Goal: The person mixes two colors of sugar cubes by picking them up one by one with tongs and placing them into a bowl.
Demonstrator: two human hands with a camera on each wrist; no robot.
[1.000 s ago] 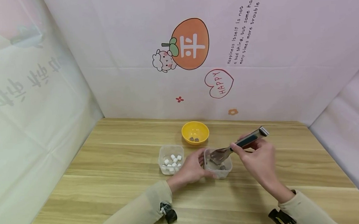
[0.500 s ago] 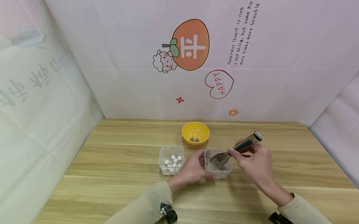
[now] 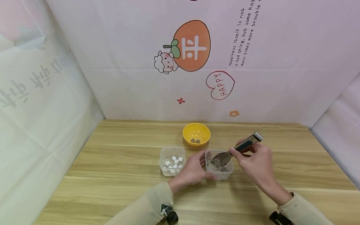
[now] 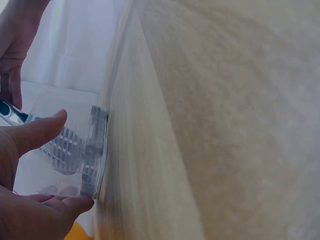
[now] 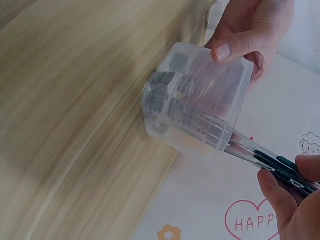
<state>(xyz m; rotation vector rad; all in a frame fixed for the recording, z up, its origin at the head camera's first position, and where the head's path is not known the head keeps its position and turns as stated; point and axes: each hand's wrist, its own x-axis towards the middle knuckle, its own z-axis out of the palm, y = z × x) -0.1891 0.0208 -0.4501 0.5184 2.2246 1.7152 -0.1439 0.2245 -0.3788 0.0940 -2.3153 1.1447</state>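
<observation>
On the bench, left hand held a clear container between thumb and fingers; right hand had fingers clamped on tongs, slotted end inside it. Right wrist view showed dark pieces through its wall; only head view showed white cubes in a second container.

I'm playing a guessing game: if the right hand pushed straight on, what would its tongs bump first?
Probably the gray cubes low in the clear box; the tongs in the right hand reach inside. Depth is hard to tell.
</observation>
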